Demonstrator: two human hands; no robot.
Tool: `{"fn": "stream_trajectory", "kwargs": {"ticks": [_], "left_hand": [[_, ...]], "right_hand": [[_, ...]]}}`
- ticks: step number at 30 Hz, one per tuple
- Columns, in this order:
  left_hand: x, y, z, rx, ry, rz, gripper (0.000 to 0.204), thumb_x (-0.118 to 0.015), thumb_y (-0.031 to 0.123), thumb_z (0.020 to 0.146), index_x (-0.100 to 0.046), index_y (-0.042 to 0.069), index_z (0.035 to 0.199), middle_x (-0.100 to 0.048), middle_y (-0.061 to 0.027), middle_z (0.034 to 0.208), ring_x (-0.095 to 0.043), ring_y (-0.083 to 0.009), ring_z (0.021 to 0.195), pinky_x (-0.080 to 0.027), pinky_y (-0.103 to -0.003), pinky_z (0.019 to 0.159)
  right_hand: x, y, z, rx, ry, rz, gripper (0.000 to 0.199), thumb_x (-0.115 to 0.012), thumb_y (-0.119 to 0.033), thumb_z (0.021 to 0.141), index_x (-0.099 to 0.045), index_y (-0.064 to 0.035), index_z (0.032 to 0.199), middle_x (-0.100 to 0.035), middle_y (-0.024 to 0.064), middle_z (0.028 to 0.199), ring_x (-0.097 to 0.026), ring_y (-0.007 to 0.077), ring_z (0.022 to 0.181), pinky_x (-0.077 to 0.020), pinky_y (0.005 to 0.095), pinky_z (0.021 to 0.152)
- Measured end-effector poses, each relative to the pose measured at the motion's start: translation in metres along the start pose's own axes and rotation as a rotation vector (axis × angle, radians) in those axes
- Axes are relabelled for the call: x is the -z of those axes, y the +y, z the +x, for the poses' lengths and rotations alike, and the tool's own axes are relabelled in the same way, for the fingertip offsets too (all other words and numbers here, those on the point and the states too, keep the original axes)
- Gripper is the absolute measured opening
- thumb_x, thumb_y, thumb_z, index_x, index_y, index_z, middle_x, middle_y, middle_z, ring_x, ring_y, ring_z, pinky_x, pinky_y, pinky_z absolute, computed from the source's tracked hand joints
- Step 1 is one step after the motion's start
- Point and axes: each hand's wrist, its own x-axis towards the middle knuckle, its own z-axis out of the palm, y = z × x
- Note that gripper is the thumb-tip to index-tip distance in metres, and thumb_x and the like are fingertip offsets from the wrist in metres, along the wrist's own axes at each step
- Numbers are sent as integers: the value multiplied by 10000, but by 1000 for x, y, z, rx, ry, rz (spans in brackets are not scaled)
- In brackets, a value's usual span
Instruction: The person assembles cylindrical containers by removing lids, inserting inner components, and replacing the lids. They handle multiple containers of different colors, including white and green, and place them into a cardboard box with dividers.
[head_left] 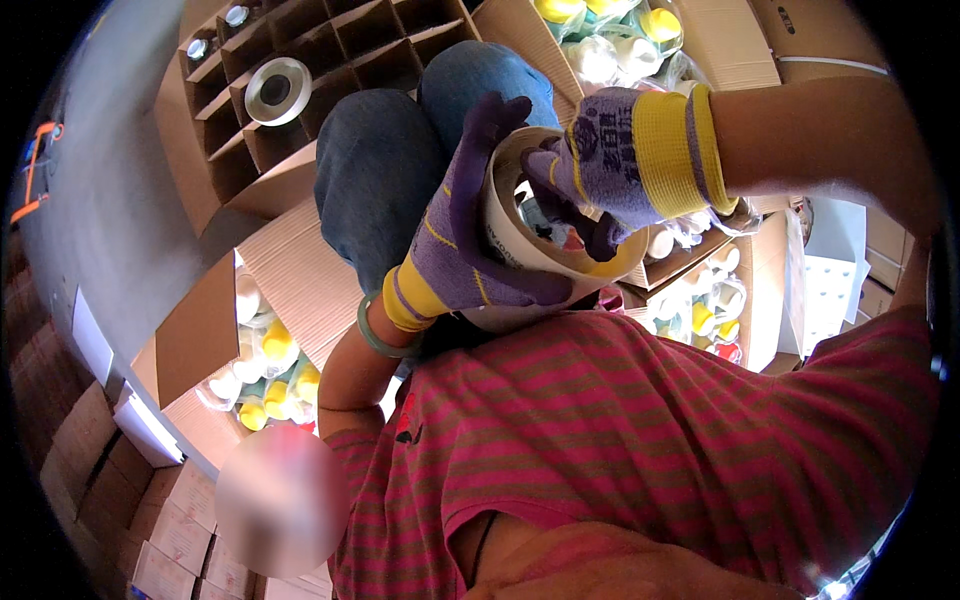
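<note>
I sit with a white round tub (pixel 500 222) tilted in my lap. My left hand (pixel 452 240), in a purple and yellow knit glove, is closed round its outer wall, fingers along the far side and thumb along the near side. Inside the tub lie small bluish and reddish pieces, too small to name. My right hand (pixel 598 160), gloved the same way, reaches over the rim from the right. Its fingers curl down into the opening. Whatever they grip is hidden.
An open carton with cardboard dividers (pixel 290 160) stands ahead on the left; a roll of tape (pixel 278 91) rests on it. Open cartons of yellow-capped bottles (pixel 277 340) stand left, right and ahead. Stacked boxes (pixel 185 520) fill the lower left. A grey floor (pixel 120 200) shows far left.
</note>
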Motion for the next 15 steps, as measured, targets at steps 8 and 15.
{"fn": "stream_trajectory", "kwargs": {"ticks": [8,15], "left_hand": [[-2,-7,-7,78,20,-99,1403,-963,312,507,-44,57,1537,-285,-188,1518,-348,-299,1384,-297,-409,1130],[13,1,3,51,-14,39,1168,-892,184,622,-163,76,1529,-332,-158,1517,-354,-282,1388,-277,-403,1148]], "right_hand": [[-9,2,5,81,-59,-50,419,-693,-315,809,-562,-43,1100,-639,78,742,-652,239,601,-505,349,506],[7,0,21,50,-162,-118,484,-691,-414,797,-547,-60,1095,-622,55,695,-642,238,581,-491,353,499]]}}
